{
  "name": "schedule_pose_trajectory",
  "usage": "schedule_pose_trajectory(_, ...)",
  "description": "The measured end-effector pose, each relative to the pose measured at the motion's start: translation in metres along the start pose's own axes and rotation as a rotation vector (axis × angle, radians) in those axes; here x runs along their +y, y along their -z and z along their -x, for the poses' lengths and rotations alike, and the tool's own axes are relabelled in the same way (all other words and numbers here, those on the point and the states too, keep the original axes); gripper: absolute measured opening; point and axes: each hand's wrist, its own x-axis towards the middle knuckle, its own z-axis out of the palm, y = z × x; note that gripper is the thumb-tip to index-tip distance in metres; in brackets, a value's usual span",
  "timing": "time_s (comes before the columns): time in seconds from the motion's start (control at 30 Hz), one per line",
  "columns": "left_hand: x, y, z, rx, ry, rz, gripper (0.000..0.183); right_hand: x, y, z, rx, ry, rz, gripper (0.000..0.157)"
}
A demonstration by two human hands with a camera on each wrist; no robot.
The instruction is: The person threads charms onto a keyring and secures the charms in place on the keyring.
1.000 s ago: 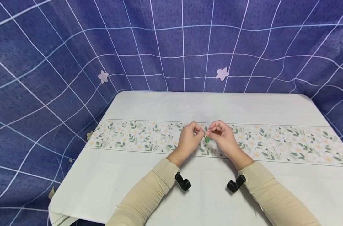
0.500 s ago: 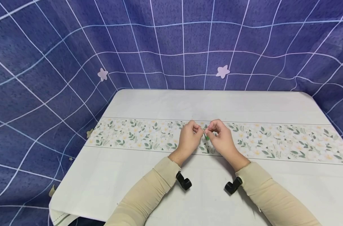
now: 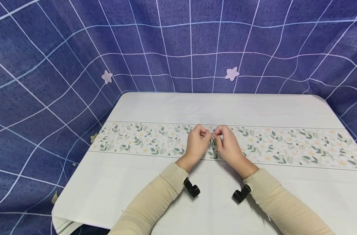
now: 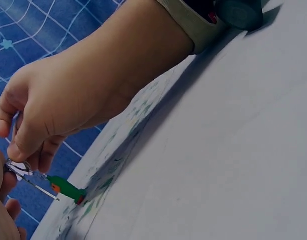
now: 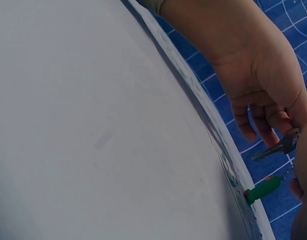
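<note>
Close over the floral strip, my left hand (image 3: 197, 142) and right hand (image 3: 229, 145) meet fingertip to fingertip. Thumb and finger of the left hand pinch a small metal key ring (image 4: 18, 164). A silver key (image 5: 276, 148) angles out from the ring, its head at the right hand's pinching fingertips. On a short chain hangs a green bottle-shaped charm (image 4: 67, 188) with orange and red marks, its lower end close to the cloth. In the head view the fingers cover most of the ring and key.
A white tablecloth (image 3: 154, 107) with a printed floral band (image 3: 284, 145) covers the table. Blue gridded curtain (image 3: 178, 42) with star shapes hangs behind and at the left. Black wrist-camera mounts (image 3: 192, 188) sit at both cuffs, low over the cloth.
The right hand has turned a little and moved slightly left, so the green charm shows less between the hands. The left hand stays nearly in place, still pinching.
</note>
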Motion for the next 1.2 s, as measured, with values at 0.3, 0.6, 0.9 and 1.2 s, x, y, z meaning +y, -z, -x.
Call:
schedule_pose_trajectory(0.3,0.002,-0.002,0.001,0.036,0.029,0.035,0.007,0.005,-0.004,0.001,0.046,0.117,0.042,0.020)
schedule_pose_trajectory(0.6,0.004,-0.003,0.000,0.015,0.101,0.104,0.007,0.006,-0.003,0.000,0.068,0.189,0.045,0.024)
schedule_pose_trajectory(0.9,0.002,-0.002,-0.002,-0.008,0.133,0.135,0.005,0.009,-0.004,0.000,0.055,0.191,0.041,0.025)
schedule_pose_trajectory(1.2,0.000,0.001,-0.005,-0.063,0.148,0.110,0.006,0.012,-0.003,0.001,0.039,0.156,0.000,0.019)
